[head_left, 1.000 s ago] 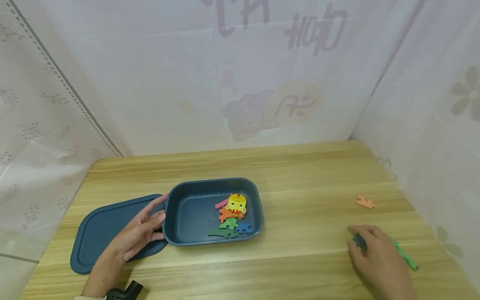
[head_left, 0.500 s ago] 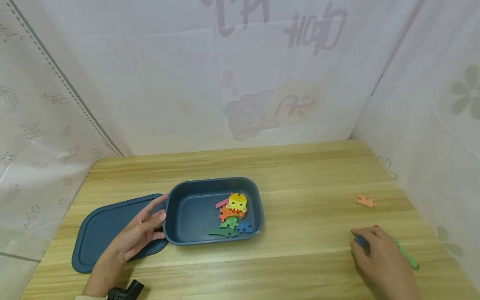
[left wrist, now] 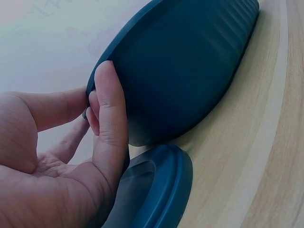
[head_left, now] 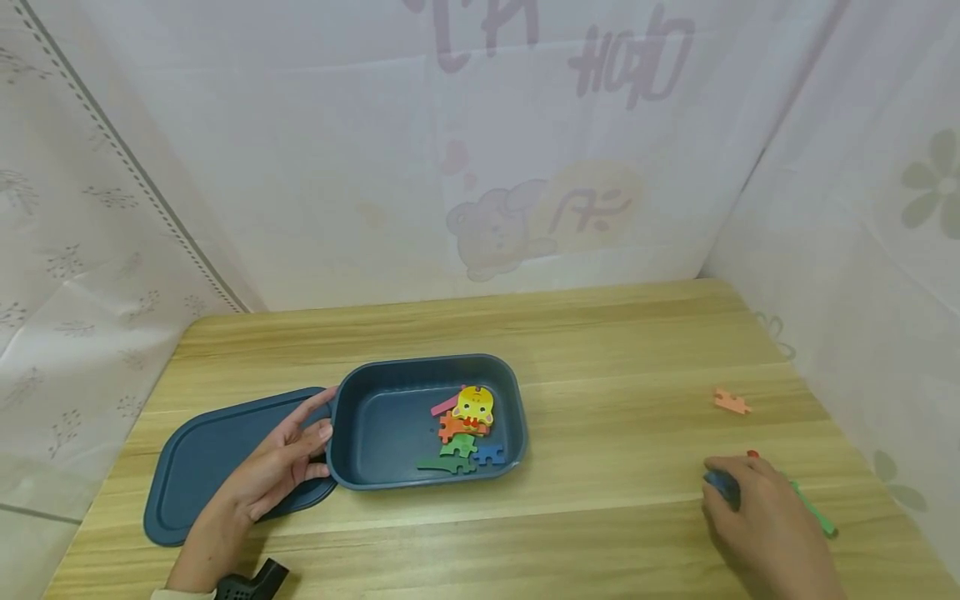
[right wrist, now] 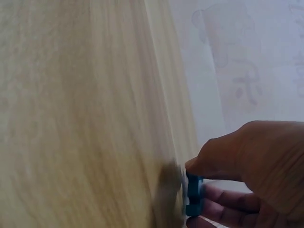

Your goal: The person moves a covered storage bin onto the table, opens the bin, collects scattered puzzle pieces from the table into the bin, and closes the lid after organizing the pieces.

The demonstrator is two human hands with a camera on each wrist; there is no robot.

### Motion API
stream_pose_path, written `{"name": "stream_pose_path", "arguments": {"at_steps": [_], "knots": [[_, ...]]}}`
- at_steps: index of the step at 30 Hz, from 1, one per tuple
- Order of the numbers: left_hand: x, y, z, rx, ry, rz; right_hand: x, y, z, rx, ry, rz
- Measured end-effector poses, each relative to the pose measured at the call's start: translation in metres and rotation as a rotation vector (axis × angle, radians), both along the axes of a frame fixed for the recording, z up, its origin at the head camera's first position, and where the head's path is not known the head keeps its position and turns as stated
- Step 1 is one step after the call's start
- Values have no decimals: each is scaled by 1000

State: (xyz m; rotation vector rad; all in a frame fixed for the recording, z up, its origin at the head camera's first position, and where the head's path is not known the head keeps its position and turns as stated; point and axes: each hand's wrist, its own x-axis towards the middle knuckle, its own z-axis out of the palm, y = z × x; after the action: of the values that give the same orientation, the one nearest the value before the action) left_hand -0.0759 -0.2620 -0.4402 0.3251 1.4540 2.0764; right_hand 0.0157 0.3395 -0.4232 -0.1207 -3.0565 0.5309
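Observation:
My left hand point(head_left: 277, 462) grips the left end of a dark blue box point(head_left: 393, 433); the left wrist view has thumb and fingers pinching its edge. Inside, toward the right, lie a yellow animal-face piece point(head_left: 474, 407), an orange puzzle piece point(head_left: 447, 428), green pieces point(head_left: 459, 447), a blue one point(head_left: 489, 455) and a pink strip point(head_left: 444, 407). Far to the right, my right hand point(head_left: 765, 517) pinches a dark blue puzzle piece point(right wrist: 194, 194) between thumb and fingers, low over the table. A long green piece point(head_left: 819, 514) and a red bit point(head_left: 753, 454) show past this hand, which partly hides them.
The box's dark blue lid point(head_left: 206, 467) lies flat at the left, partly under my left forearm and hand. A light orange puzzle piece point(head_left: 731, 402) rests beyond my right hand. Printed white cloth point(head_left: 360, 167) hangs around the wooden table point(head_left: 600, 350).
My right hand has shifted slightly to the right with the dark blue puzzle piece, and a red bit has come into view behind it. The left hand keeps its hold on the box.

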Motion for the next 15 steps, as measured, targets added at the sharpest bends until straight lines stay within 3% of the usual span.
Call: {"name": "stream_pose_path", "arguments": {"at_steps": [9,15], "knots": [[0,0,0,20,3,-3,-1,-6,0,-7,110,-38],[0,0,0,13,1,-4,-4,-8,2,-14,166,-8]]}}
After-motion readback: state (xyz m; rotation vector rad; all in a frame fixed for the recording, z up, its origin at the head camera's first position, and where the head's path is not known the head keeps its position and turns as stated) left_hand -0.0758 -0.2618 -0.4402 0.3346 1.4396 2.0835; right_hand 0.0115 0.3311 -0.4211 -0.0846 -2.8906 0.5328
